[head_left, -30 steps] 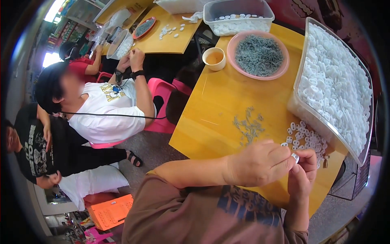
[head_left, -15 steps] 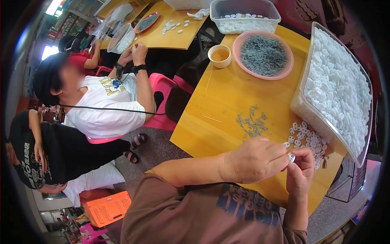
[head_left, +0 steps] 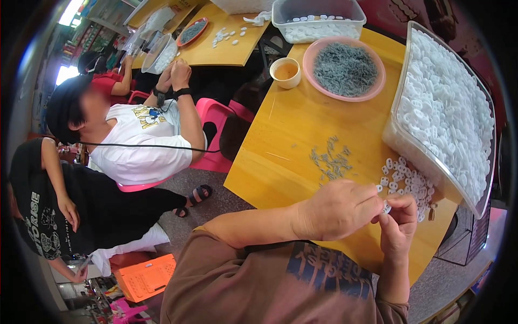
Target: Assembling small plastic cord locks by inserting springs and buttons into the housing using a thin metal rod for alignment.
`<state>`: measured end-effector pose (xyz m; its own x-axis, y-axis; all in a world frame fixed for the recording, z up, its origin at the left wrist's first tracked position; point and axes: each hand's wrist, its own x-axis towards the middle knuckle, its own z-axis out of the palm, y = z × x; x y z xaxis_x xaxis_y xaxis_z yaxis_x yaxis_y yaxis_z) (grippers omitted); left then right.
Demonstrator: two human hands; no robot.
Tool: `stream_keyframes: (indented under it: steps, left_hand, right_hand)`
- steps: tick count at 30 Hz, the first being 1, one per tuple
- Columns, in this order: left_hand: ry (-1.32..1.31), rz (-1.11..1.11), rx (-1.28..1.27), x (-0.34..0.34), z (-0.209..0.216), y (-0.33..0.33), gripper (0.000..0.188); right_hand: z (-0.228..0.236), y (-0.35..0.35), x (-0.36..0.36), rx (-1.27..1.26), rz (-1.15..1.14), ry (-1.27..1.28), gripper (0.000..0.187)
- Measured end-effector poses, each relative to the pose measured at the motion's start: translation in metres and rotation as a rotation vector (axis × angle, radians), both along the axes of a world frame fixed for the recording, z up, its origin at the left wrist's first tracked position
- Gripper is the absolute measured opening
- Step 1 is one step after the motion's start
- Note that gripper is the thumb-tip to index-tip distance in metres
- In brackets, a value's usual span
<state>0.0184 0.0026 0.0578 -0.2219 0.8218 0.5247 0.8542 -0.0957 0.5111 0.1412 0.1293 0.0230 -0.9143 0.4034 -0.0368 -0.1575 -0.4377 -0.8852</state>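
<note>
My left hand (head_left: 339,209) reaches across the table with thumb and fingers pinched together; whatever is in its fingertips is hidden. Against it, my right hand (head_left: 398,218) holds a small white oval plastic piece with holes (head_left: 387,207) between thumb and forefinger. Just beyond my hands lies a loose heap of similar white pieces (head_left: 410,181). To the left of that heap, small thin grey screw-like pieces (head_left: 332,159) are scattered on the yellow table (head_left: 259,181).
A large clear tub (head_left: 402,127) full of white pieces stands at the right. Farther back are a pink plate (head_left: 308,75) of grey pieces, a cup of amber liquid (head_left: 285,73) and another clear tub (head_left: 318,33). A co-worker in white (head_left: 145,154) sits at the left; someone in black (head_left: 102,200) stands nearer.
The view has shifted slightly. My hands stay together around the white piece with little visible movement. At the left, the person in black has moved a foot and lowered an arm.
</note>
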Motion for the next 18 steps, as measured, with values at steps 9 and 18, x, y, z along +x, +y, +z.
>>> stream_keyframes:
  steps: [9, 18]
  left_hand:
    - [-0.018, -0.071, -0.121, 0.000, -0.006, 0.001, 0.013]
    - [-0.161, 0.078, -0.073, 0.020, 0.008, 0.010, 0.015]
  right_hand:
    - [-0.005, 0.003, 0.003, -0.064, -0.001, -0.073, 0.026]
    - [-0.012, 0.021, 0.009, 0.107, -0.057, 0.248, 0.028]
